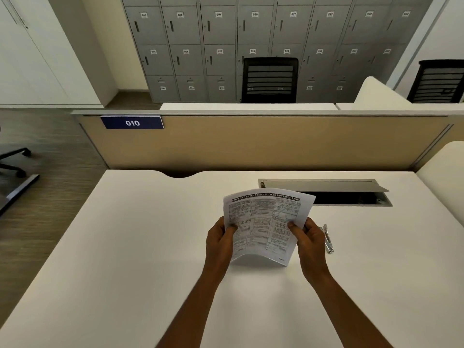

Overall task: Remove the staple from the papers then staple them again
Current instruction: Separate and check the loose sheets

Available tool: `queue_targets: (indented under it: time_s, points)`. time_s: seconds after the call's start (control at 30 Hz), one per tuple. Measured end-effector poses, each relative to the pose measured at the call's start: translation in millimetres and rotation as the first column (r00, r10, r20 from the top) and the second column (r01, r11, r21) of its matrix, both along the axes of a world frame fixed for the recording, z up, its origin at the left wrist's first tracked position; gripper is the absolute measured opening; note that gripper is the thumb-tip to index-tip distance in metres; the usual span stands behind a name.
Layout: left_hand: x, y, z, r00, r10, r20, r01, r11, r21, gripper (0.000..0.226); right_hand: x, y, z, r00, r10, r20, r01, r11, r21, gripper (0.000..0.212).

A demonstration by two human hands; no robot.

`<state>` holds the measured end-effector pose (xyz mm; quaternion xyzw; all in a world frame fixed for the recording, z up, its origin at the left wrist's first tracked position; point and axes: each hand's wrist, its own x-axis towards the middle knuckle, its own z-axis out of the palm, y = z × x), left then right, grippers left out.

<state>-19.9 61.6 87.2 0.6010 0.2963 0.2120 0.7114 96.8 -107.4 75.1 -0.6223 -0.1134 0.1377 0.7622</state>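
Printed papers with a dark headline bar are held up above the white desk, curved and facing me. My left hand grips their left edge, thumb on the front. My right hand grips the right edge the same way. A silver metal stapler lies on the desk just right of my right hand, partly hidden by it. No staple can be made out on the papers.
An open cable tray with a raised grey lid is sunk into the desk behind the papers. A beige partition with a blue "010" sign closes the desk's far side. Black chairs and grey lockers stand beyond.
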Motion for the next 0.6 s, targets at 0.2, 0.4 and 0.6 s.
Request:
queue_targets:
  time_s: [0.2, 0.4, 0.6]
  points:
    - [1.7, -1.2, 4.6, 1.0, 0.018, -0.015, -0.019, 0.999, -0.038, 0.043, 5.5, 4.2, -1.1, 1.0, 0.008, 0.016, -0.007, 1.0, -0.028, 0.027]
    - [2.6, -2.1, 7.8, 1.0, 0.006, -0.004, -0.006, 0.999, -0.049, 0.03, 7.4, 8.1, -3.0, 0.999, 0.021, 0.034, -0.019, 0.997, -0.071, 0.033]
    - [2.5, -0.1, 3.2, 1.0, -0.008, -0.002, 0.008, 0.999, -0.043, 0.031, 9.5, 8.5, -5.3, 0.998, 0.036, 0.054, -0.03, 0.993, -0.113, 0.031]
